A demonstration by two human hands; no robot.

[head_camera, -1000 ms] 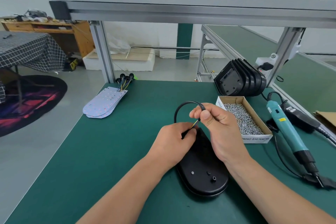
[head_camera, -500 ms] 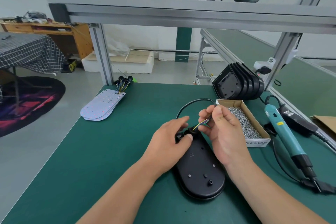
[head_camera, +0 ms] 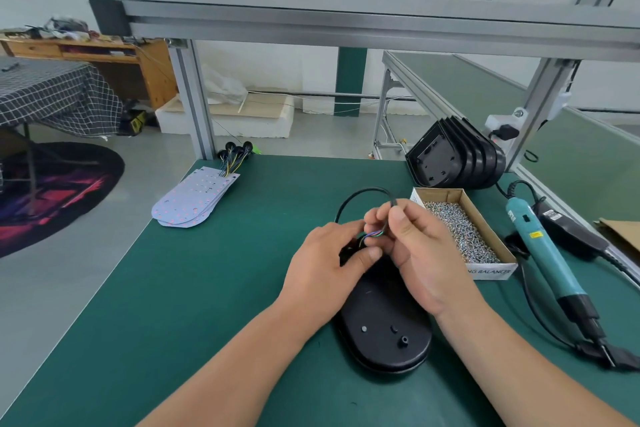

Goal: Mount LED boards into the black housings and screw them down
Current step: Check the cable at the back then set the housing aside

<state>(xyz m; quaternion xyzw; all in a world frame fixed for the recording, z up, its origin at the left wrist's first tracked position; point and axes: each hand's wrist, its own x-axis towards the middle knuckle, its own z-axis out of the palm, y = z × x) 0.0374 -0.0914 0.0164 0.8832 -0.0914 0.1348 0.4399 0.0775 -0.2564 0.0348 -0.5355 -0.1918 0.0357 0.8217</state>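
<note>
The left hand [head_camera: 329, 267] grips the housing [head_camera: 384, 329] at its far end, apparently steadying it, while the right hand [head_camera: 419, 253] pinches the coloured wires [head_camera: 375, 235] just above, likely for threading.

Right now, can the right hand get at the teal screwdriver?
Probably yes, once freed: the right hand pinches the coloured wires, but the teal screwdriver lies uncovered on the mat to its right, with only the low screw box between them.

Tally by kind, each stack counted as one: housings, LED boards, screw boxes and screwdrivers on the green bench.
Single black housing: 1
Stack of black housings: 1
Stack of LED boards: 1
Screw box: 1
Electric screwdriver: 1
Total: 5
</note>
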